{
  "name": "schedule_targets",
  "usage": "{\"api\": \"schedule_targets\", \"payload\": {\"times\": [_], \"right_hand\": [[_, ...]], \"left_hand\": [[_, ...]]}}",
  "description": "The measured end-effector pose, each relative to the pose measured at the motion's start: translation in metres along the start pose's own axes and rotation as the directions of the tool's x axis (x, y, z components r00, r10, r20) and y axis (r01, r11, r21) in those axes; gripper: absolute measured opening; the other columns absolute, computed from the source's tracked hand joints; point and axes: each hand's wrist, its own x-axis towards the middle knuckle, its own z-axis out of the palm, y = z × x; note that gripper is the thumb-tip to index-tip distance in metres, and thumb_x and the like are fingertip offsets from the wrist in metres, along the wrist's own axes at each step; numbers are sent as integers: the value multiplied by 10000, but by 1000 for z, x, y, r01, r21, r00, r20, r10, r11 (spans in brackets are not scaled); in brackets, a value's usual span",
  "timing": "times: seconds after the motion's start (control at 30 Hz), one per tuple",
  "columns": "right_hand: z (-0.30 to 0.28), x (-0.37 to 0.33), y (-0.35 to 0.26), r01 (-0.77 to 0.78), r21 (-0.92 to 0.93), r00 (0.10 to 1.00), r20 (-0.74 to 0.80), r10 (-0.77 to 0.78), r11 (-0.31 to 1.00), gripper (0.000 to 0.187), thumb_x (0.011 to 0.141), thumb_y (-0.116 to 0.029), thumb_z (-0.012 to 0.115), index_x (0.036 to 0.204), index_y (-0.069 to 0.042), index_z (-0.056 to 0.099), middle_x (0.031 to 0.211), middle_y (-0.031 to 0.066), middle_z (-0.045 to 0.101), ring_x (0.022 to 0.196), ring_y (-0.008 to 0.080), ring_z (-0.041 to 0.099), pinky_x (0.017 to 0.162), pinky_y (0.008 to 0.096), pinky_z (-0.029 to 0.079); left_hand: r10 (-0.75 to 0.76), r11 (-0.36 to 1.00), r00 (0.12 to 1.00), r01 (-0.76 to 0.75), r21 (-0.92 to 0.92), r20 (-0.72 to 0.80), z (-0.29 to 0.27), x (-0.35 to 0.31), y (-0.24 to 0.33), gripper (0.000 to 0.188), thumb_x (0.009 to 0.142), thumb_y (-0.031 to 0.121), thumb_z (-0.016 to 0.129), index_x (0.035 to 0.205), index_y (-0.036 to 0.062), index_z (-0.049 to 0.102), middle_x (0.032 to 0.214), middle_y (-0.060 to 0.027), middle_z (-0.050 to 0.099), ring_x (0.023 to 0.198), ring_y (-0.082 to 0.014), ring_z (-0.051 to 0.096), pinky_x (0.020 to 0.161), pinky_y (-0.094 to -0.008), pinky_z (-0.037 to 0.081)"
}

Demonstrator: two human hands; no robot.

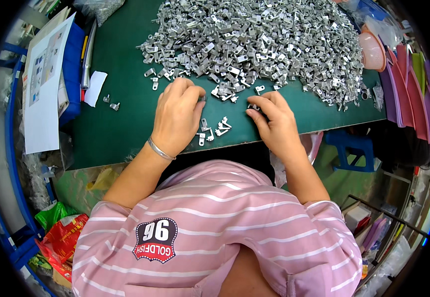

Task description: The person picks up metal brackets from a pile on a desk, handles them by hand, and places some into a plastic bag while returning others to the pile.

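Note:
My left hand (176,119) is closed just above the green table, its fingers curled and a grey sliver of a small metal bracket showing at the fingertips. Across from it, my right hand (276,121) pinches another small metal bracket (253,106) between thumb and fingers. Between the hands, nearer the table's front edge, lie several loose brackets (222,126), silvery and bent, some with a round hole. Beyond both hands spreads a large heap of the same brackets (254,44). A single bracket (260,89) rests at the heap's near edge, beside my right fingers.
Two stray brackets (111,103) lie to the left on the green tabletop (121,74). A blue bin (72,74) with papers borders the table's left side. At the right are a pink bowl (373,49) and coloured sheets (410,84); a blue stool (351,151) stands below.

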Motion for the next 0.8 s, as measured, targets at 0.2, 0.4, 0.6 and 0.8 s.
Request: {"api": "schedule_targets", "payload": {"times": [0.2, 0.4, 0.6, 0.8], "right_hand": [[-3, 6, 6, 18, 15, 999, -43, -17, 1000, 142, 772, 22, 663, 902, -28, 632, 867, 114, 598, 802, 305, 604, 708, 357, 499], [-2, 1, -3, -473, 801, 873, 368, 321, 368, 162, 869, 46, 606, 1027, 60, 641, 917, 119, 675, 771, 159, 651, 727, 273, 540], [0, 2, -13, -493, 870, 853, 474, 219, 34, 188, 849, 71, 608, 1035, 62, 635, 939, 141, 677, 811, 200, 675, 751, 300, 574], [-7, 2, -15, -423, 897, 903, 405, 144, 130, 182, 848, 71, 618, 1029, 66, 635, 964, 145, 670, 880, 198, 667, 798, 296, 556]], "left_hand": [[-319, 814, 938, 346, -467, 138, -10, -6, 11, 214, 798, 8, 717, 999, -12, 646, 890, -57, 651, 792, -98, 609, 728, -221, 500], [-397, 318, 819, 546, -775, 414, -13, -8, 13, 245, 825, -51, 676, 1059, -62, 602, 933, -102, 658, 823, -138, 645, 760, -246, 536], [-331, 244, 798, 588, -771, 503, -20, -6, 26, 231, 821, -74, 665, 1040, -79, 589, 961, -135, 662, 875, -182, 668, 792, -281, 554], [-308, 330, 828, 555, -764, 469, -22, -4, 41, 198, 815, -50, 678, 1004, -49, 618, 935, -94, 680, 830, -121, 656, 751, -246, 537]]}}
